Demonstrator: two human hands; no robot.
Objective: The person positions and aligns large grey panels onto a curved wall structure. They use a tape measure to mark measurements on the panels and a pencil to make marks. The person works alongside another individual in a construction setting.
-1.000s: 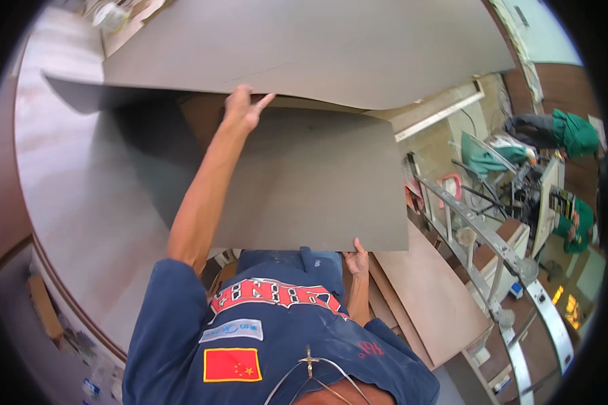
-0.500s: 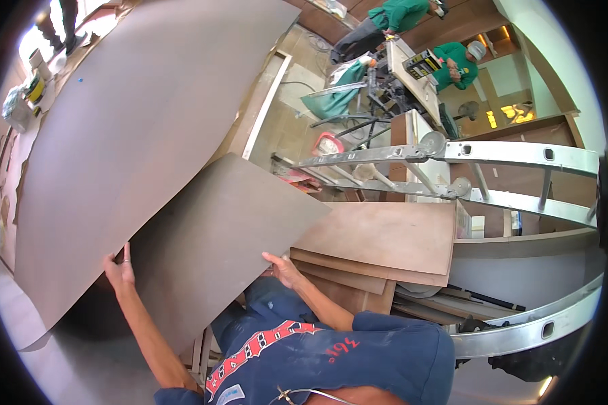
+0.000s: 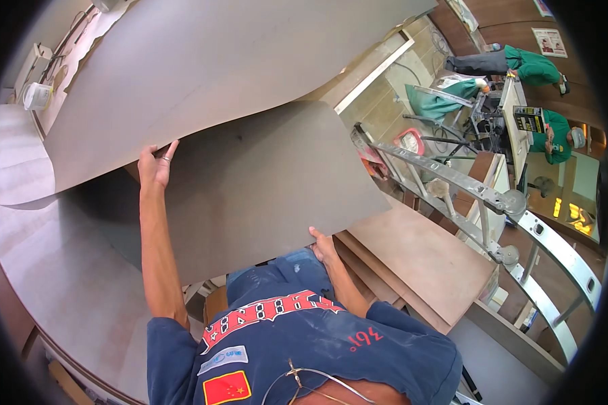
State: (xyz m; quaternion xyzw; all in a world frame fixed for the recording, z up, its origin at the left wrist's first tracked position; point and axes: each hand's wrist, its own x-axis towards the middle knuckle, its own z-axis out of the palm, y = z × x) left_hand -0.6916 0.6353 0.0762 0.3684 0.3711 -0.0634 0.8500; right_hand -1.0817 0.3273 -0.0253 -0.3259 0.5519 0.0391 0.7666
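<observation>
A large, thin grey-brown sheet (image 3: 203,64) stretches across the far left with its near edge lifted. My left hand (image 3: 157,169) is closed on that edge, thumb and fingers on either side. Beneath it lies a smaller flat panel (image 3: 270,182) of similar colour, its far left part hidden under the sheet. At the panel's near edge my right hand (image 3: 324,248) grips it, thumb on top and the other fingers out of sight below.
Stacked brown boards (image 3: 419,250) lie to the right. An aluminium ladder (image 3: 466,182) slants beyond them. Two people in green work at a bench (image 3: 511,108) at far right. A white tub (image 3: 38,96) stands at far left, and a pale curved surface (image 3: 40,236) spreads at left.
The view has swung left, so the ladder and boards sit farther right and turned. Both hands keep their holds; the sheet's lifted edge and the panel now lie more level across the view.
</observation>
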